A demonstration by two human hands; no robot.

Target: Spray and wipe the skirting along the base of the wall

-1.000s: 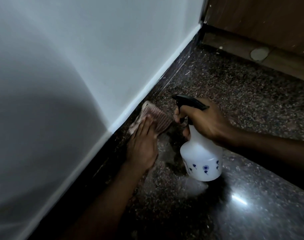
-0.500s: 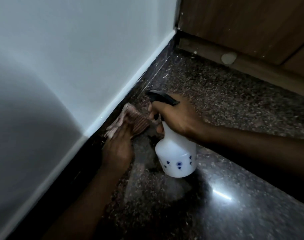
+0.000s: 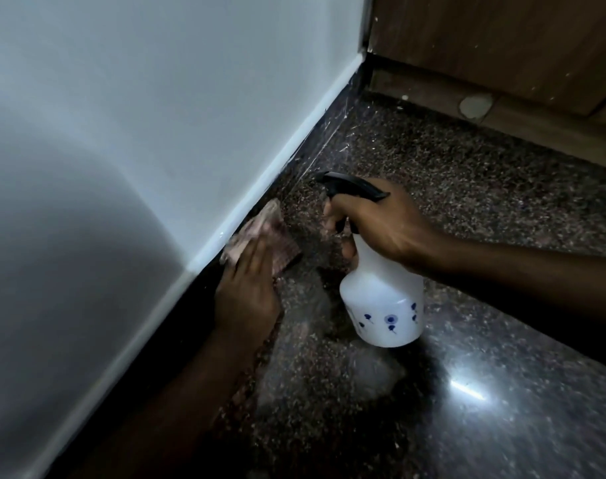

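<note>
**Head view: cloth at the skirting, spray bottle held beside it**

Head camera looks down at a dark speckled stone floor (image 3: 467,209) where it meets a white wall (image 3: 156,98) on the left. Along the base of the wall runs the skirting (image 3: 296,167), a dark speckled strip under a white edge line; it goes from the near left to the far corner.

The left hand (image 3: 248,292) lies flat, fingers stretched forward, pressing a pinkish striped cloth (image 3: 260,226) against the skirting and the floor just beside it. The hand is not clenched; it holds the cloth down with the palm and fingers. The far part of the cloth is free and touches the white edge line.

The right hand (image 3: 381,226) is closed around the neck of a white spray bottle (image 3: 384,302) with small blue flower marks. Its black spray head (image 3: 351,186) points to the skirting, to the far side of the cloth. One finger is on the trigger; whether it is squeezed I cannot tell. The bottle is tilted a little, and whether its bottom touches the floor is also not clear.

At the far right stands a brown wooden panel (image 3: 501,46). A bright light reflection (image 3: 467,390) shines on the near floor.
</note>
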